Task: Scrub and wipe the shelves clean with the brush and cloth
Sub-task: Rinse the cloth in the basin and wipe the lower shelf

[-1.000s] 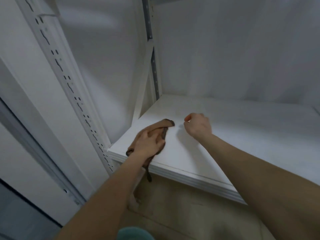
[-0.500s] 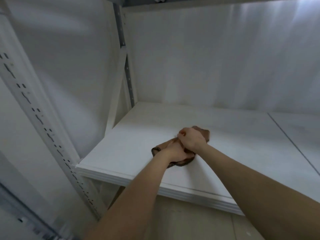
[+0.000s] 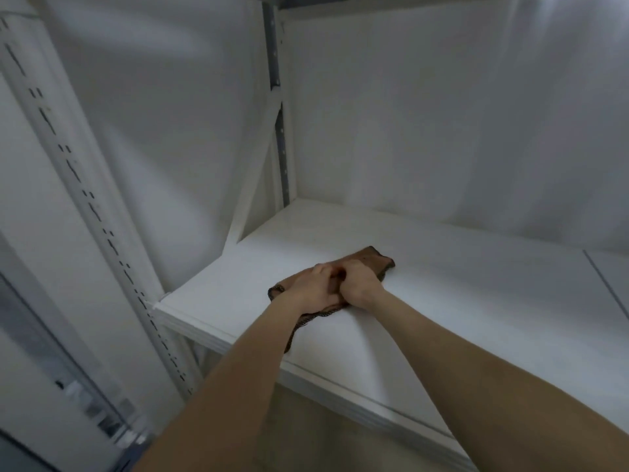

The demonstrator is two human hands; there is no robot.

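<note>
A brown cloth (image 3: 374, 260) lies on the white shelf board (image 3: 476, 301), near its left front part. Both hands sit on the cloth, side by side and touching. My left hand (image 3: 311, 289) lies over the cloth's left part with its fingers curled into the fabric. My right hand (image 3: 360, 284) presses down on the cloth's middle with curled fingers that grip the fabric. A dark-edged corner of the cloth trails toward the shelf's front edge under my left wrist. No brush is in view.
A white slotted upright (image 3: 102, 216) stands at the shelf's left front corner. A grey rear post (image 3: 280, 131) rises in the back corner. White walls close the left side and back. A seam (image 3: 606, 294) splits the shelf board at the right.
My right hand has come onto the cloth and joined my left hand. The cloth and both hands have slid right, away from the shelf's left front corner.
</note>
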